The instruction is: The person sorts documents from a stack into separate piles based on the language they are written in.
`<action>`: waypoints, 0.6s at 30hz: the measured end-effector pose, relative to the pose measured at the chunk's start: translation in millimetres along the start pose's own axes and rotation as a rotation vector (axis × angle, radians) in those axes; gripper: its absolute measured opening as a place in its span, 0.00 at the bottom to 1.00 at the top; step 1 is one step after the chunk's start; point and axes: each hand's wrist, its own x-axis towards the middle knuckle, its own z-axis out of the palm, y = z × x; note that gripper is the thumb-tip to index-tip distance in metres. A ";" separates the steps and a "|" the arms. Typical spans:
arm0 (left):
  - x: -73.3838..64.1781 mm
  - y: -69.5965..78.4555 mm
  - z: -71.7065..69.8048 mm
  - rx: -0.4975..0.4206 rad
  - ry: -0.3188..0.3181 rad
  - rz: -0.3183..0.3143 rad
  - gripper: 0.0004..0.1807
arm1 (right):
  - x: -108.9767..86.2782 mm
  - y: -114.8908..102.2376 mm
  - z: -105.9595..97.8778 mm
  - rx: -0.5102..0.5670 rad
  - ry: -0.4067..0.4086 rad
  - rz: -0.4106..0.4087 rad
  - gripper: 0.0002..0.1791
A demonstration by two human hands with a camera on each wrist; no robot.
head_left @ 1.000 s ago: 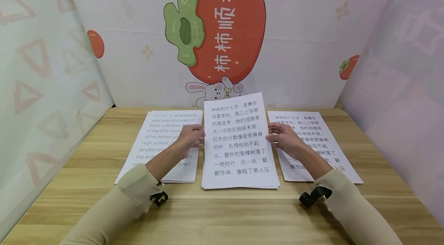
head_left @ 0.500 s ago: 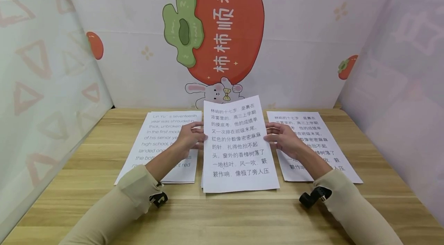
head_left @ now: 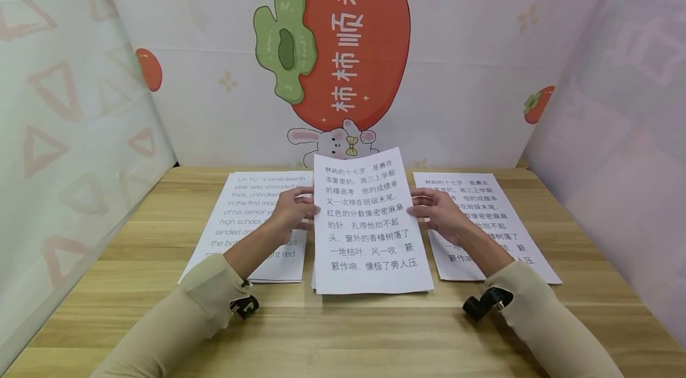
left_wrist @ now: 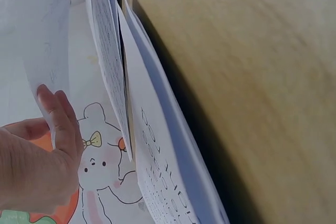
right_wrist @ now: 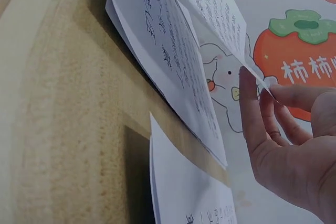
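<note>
A single printed sheet of paper (head_left: 370, 229) with Chinese text is held up above the middle stack of paper (right_wrist: 157, 40). My left hand (head_left: 292, 214) pinches its left edge, while my right hand (head_left: 442, 214) pinches the right edge between thumb and fingers. In the head view the sheet covers nearly all of the middle stack; the right wrist view shows a gap between them. Under my left forearm lies a stack with English text (head_left: 222, 235). Another stack with Chinese text (head_left: 471, 184) lies beneath my right hand and wrist.
All three stacks lie side by side on a wooden table (head_left: 343, 336). A white cloth backdrop (head_left: 461, 98) with a large persimmon print (head_left: 370, 27) rises behind the table. Pale cloth walls stand at both sides.
The sheet's top edge has dropped slightly and curved, and its lower edge has shifted a little right and towards me, hiding the stack's front edge. Both hands keep their pinch, almost unmoved.
</note>
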 end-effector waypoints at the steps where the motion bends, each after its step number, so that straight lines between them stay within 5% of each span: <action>1: 0.2 -0.1 0.0 -0.001 -0.002 0.003 0.31 | -0.3 -0.4 -0.4 -0.001 0.000 0.002 0.26; 18: -1.3 4.4 13.2 -0.077 -0.093 0.030 0.32 | -11.8 -4.9 -14.6 -0.044 0.040 0.005 0.31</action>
